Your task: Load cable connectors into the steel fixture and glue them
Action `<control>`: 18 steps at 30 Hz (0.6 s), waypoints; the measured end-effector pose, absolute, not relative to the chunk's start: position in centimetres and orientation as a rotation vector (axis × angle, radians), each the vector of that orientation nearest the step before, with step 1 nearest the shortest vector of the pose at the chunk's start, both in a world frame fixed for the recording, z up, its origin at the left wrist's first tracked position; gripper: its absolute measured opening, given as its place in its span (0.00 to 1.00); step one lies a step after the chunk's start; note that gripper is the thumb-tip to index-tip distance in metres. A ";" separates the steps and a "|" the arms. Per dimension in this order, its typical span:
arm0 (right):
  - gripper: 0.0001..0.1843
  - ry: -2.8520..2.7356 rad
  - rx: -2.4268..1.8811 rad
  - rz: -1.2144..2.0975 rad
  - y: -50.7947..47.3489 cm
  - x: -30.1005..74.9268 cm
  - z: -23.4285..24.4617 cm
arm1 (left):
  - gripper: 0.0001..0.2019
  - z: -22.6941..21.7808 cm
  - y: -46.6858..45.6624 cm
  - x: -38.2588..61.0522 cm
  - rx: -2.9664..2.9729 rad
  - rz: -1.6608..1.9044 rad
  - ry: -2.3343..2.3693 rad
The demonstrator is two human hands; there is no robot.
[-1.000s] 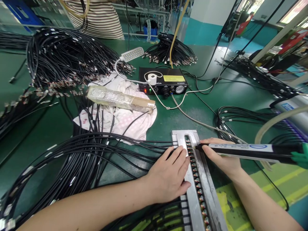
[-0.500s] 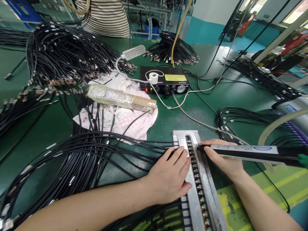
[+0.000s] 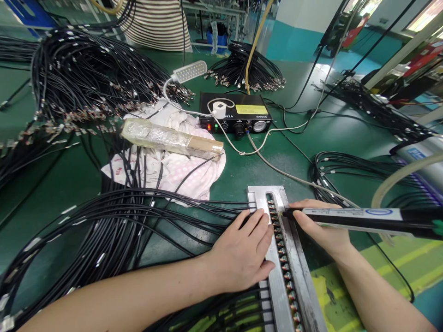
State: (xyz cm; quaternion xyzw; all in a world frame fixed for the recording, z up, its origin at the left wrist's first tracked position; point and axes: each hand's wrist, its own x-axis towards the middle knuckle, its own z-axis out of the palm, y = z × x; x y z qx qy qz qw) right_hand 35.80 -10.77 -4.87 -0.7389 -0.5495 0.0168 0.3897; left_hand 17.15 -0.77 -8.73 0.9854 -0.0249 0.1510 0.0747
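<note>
The left hand (image 3: pixel 242 256) lies open on the aluminium jig (image 3: pixel 259 198), pinning springy black cables (image 3: pixel 114 226) at its edge; the right hand (image 3: pixel 321 226) pinches a light, slim dispensing syringe (image 3: pixel 356 217) above the jig's slot, best held near the tip

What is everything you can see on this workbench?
workbench: one, green, under everything
cable bundles: several, black, left, back and right
metal jig: one, silver, front centre
connectors: many, metallic, in the jig's slot
dispenser controller: one, black, middle
gooseneck lamp: one, white, behind the cloth
cloth: one, pink and white, left of centre
foil-wrapped tube: one, silver and tan, on the cloth
dispensing pen: one, black and white, at right
co-worker: one, striped top, far side
left hand: one, flat on jig and cables
right hand: one, holding the pen
</note>
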 end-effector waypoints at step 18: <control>0.04 -1.286 -1.822 0.013 -12.0 35.9 -4.4 | 0.26 -8.8 -0.9 17.1 2.896 0.464 -0.027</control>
